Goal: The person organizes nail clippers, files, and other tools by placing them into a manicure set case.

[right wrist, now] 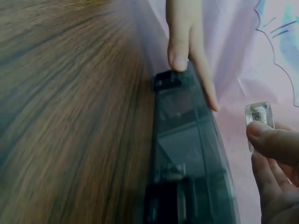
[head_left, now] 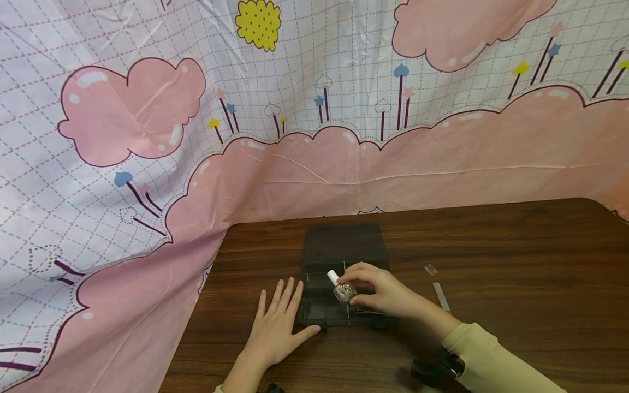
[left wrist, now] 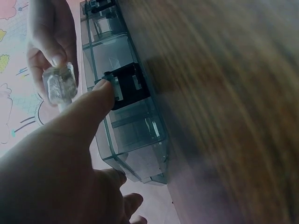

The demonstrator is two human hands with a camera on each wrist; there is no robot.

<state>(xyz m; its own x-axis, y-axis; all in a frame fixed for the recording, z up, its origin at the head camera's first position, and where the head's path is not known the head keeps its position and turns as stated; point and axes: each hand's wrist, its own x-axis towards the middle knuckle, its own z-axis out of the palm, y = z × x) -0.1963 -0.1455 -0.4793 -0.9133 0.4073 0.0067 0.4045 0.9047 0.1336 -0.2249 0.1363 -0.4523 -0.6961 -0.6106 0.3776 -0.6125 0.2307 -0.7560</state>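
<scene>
A small clear glass nail polish bottle (head_left: 345, 293) with glittery contents and a white cap is pinched between the thumb and fingers of my right hand (head_left: 380, 289). It is held tilted above a dark see-through compartment box (head_left: 310, 321), whose lid (head_left: 344, 243) lies back behind it. Flat beside the box's left side is my left hand (head_left: 275, 330), fingers straight and spread. In the left wrist view, its thumb touches a black latch (left wrist: 128, 86) on the box's front. The right wrist view shows the bottle (right wrist: 259, 112) apart from the box.
Thin metal pieces (head_left: 368, 311) lie in the box's front right part. Right of the box, a pale flat strip (head_left: 441, 297) and a small clear piece (head_left: 431, 269) lie on the brown wooden table (head_left: 516, 273). A patterned cloth (head_left: 304, 180) hangs behind the table.
</scene>
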